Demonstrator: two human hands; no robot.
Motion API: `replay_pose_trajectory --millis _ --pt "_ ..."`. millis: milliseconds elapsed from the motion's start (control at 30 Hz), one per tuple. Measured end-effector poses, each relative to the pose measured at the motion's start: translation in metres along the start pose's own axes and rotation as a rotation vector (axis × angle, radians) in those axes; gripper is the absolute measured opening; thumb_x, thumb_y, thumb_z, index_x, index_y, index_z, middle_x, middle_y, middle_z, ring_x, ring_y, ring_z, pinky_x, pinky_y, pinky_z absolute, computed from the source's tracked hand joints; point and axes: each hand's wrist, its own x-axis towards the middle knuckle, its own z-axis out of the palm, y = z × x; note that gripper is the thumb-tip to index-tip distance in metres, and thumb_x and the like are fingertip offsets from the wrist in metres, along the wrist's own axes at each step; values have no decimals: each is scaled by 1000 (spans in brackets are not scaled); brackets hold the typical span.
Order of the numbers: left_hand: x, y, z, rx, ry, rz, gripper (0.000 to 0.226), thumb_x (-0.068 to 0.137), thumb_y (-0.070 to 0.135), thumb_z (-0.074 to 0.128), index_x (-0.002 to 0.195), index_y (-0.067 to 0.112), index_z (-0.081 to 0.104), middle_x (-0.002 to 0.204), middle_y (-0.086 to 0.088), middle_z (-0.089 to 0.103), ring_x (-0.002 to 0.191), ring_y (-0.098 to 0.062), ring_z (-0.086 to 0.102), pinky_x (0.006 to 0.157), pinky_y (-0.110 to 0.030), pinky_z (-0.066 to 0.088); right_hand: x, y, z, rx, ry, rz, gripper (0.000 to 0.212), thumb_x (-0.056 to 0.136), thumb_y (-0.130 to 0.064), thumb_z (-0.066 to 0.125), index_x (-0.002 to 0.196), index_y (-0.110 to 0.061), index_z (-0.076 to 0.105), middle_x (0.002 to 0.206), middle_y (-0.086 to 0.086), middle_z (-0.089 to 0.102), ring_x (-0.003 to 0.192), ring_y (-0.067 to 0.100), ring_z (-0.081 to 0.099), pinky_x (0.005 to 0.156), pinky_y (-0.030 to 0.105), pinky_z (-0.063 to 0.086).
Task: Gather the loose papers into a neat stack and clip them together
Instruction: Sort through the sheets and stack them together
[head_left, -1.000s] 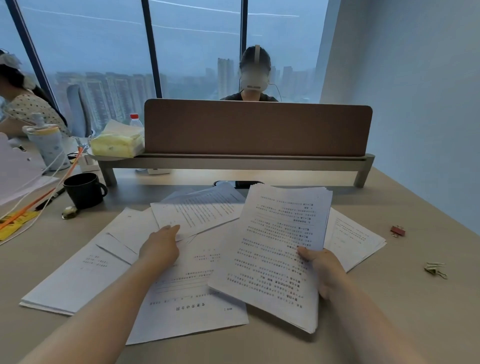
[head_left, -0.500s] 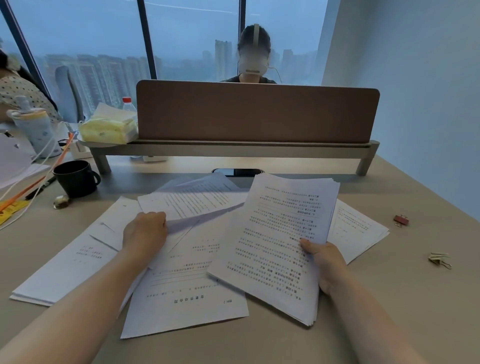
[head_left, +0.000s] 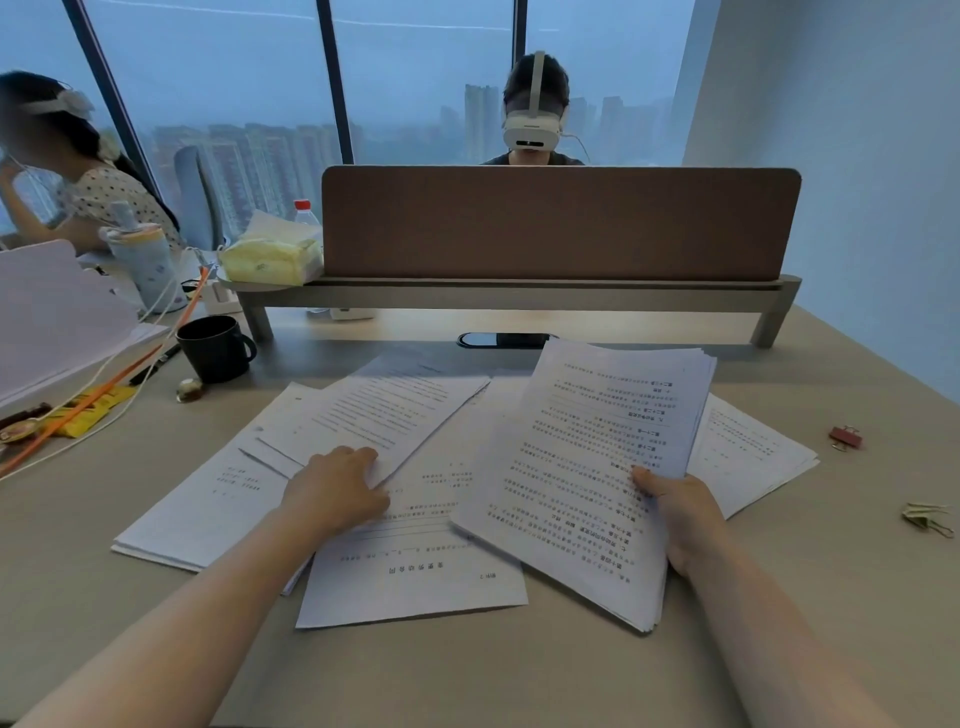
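Several loose printed sheets are lying fanned across your beige desk (head_left: 519, 675), overlapping one another at different angles in front of the brown divider panel (head_left: 561, 223). Your right hand (head_left: 685, 519) is gripping a thick sheaf of papers (head_left: 587, 467) at its right edge, thumb curled over the top page and the other fingers hidden underneath, so the sheaf is tilting up off the desk and covering part of the pile on the right (head_left: 748, 452). Your left hand (head_left: 337, 493) is pressing down on the near corner of a slanted bundle (head_left: 384, 410), fingers bent and closed onto the paper; you cannot tell whether they are pinching it or only resting on top. Under that bundle, a wide stack on the left (head_left: 208, 499) is sitting flat, and a single sheet with a centred title (head_left: 410, 571) is lying nearest you, between your forearms. A black mug (head_left: 213, 348) is standing well to the left of the papers. On the bare desk to the right, apart from everything, a red binder clip (head_left: 847, 437) is resting beyond a small cluster of gold clips (head_left: 927, 519).
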Motion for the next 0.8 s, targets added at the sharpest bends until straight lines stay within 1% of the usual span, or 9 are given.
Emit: replay_pose_trajectory --millis 33,100,200,300,433,533,667,733,800 --pt "0 0 0 -16 -34 -14 71 76 47 57 142 28 40 140 1 50 124 -24 48 96 -38 47 0 0 0 1 0 0 27 93 -5 60 119 3 63 107 21 71 94 40 69 85 54 55" --pt "1 1 -3 -29 -77 -30 80 74 40 57 149 28 32 145 1 46 129 -25 44 100 -39 45 -1 0 -1 2 -1 2 27 93 -5 61 119 3 63 107 21 71 95 41 69 86 56 55" --pt "4 2 -5 35 -108 -25 79 79 31 54 152 28 25 147 0 45 130 -27 44 101 -41 45 -2 -1 -1 4 -1 -1 24 93 -4 60 116 2 64 104 21 72 92 39 69 81 51 57" --pt "6 3 -7 84 -120 -23 76 82 32 51 152 29 23 147 0 45 128 -28 43 100 -41 45 -2 -1 -1 8 4 -7 24 93 -4 60 116 2 64 102 19 72 90 38 69 78 48 57" --pt "8 3 -9 -1 -193 -54 84 76 39 56 152 32 21 147 0 42 131 -30 34 102 -41 39 -1 0 -1 5 2 -12 24 93 -3 60 116 3 64 103 19 72 88 36 70 71 42 57" --pt "13 2 -13 27 -233 -57 89 76 31 54 155 32 13 154 -1 35 136 -32 28 108 -42 36 1 2 -1 4 2 -6 27 93 -3 60 119 3 63 105 20 72 91 37 70 73 43 58" --pt "17 2 -18 129 -247 -29 90 80 29 57 155 34 8 154 -1 35 136 -32 30 108 -43 38 2 2 -2 15 5 -5 26 92 -3 60 118 1 63 105 20 72 91 38 70 77 47 57" --pt "17 1 -20 114 -270 -33 92 78 30 58 155 34 8 156 -1 31 138 -31 26 109 -44 36 2 1 -3 24 3 -7 25 93 -3 60 117 1 63 105 19 72 92 38 70 77 47 57" --pt "17 -2 -22 43 -318 -48 96 74 31 60 155 35 9 160 0 24 141 -31 20 111 -45 31 1 2 -3 26 0 -9 24 93 -3 60 116 0 63 105 19 72 91 38 70 77 46 57"
